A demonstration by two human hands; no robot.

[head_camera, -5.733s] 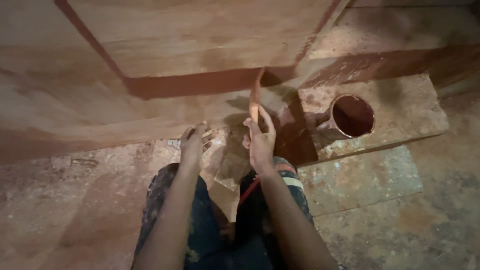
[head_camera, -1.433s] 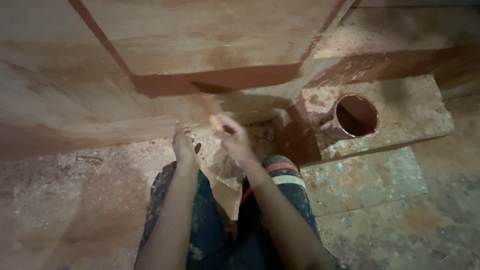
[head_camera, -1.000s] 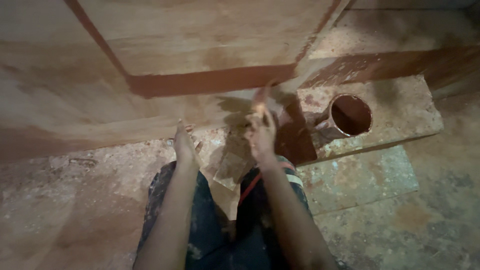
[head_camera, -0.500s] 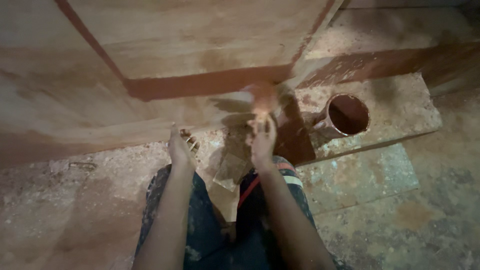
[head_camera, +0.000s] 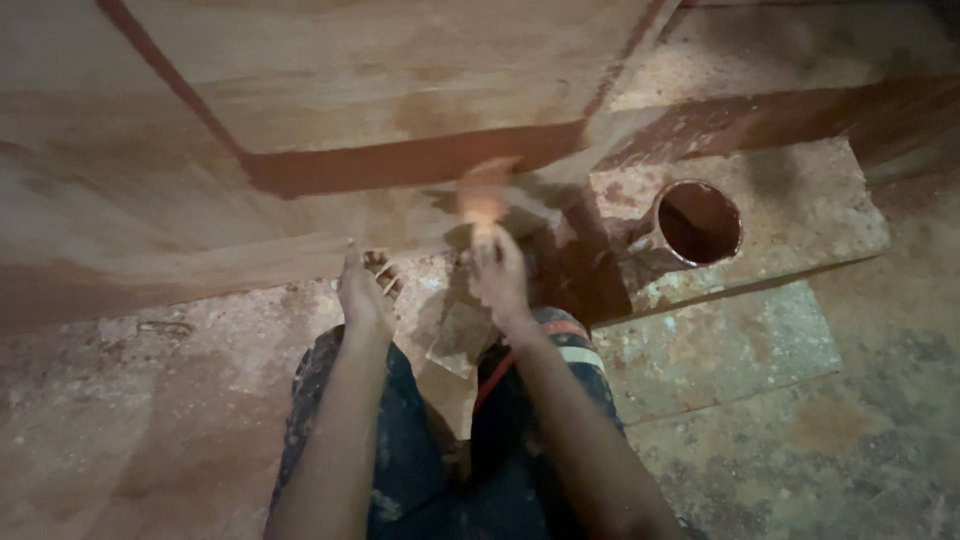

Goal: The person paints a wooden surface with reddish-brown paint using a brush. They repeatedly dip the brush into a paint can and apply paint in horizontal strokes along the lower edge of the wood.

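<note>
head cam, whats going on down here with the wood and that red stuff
A person sits on a stained floor before a large wooden panel edged with reddish-brown coating. The right hand holds a blurred tool, probably a brush, against the panel's lower edge. The left hand rests by the panel's base. A cup of red-brown liquid stands on a slab to the right.

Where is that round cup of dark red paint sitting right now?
In the head view, the cup sits at upper right on a paint-spattered slab, to the right of the right hand and its blurred brush.
</note>
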